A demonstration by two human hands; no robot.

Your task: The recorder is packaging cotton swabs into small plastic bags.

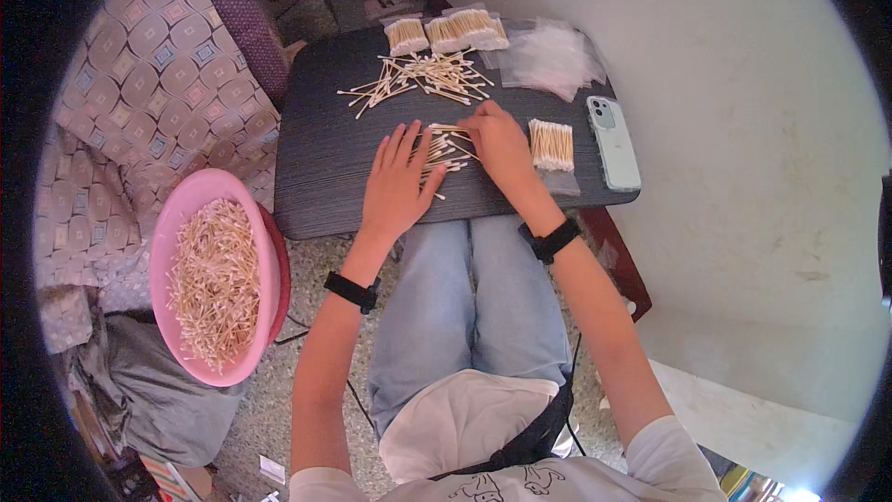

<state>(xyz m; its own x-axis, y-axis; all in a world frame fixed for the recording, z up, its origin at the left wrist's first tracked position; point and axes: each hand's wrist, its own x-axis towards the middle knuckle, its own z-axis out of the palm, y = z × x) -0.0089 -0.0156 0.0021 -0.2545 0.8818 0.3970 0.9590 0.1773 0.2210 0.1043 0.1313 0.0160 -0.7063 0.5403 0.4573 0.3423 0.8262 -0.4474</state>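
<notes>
My left hand lies palm down with its fingers stretched out, partly covering a small group of cotton swabs on the dark table. My right hand has its fingers curled in a pinch at the right ends of these swabs; the fingertips partly hide what they grip. Beyond both hands spreads a loose heap of cotton swabs. Just right of my right hand sits a neat bundle of swabs on a clear plastic bag.
Packed swab bags line the far edge, beside a stack of clear plastic bags. A pale phone lies at the table's right edge. Left of the table stands a pink basin full of swabs. A wall rises on the right.
</notes>
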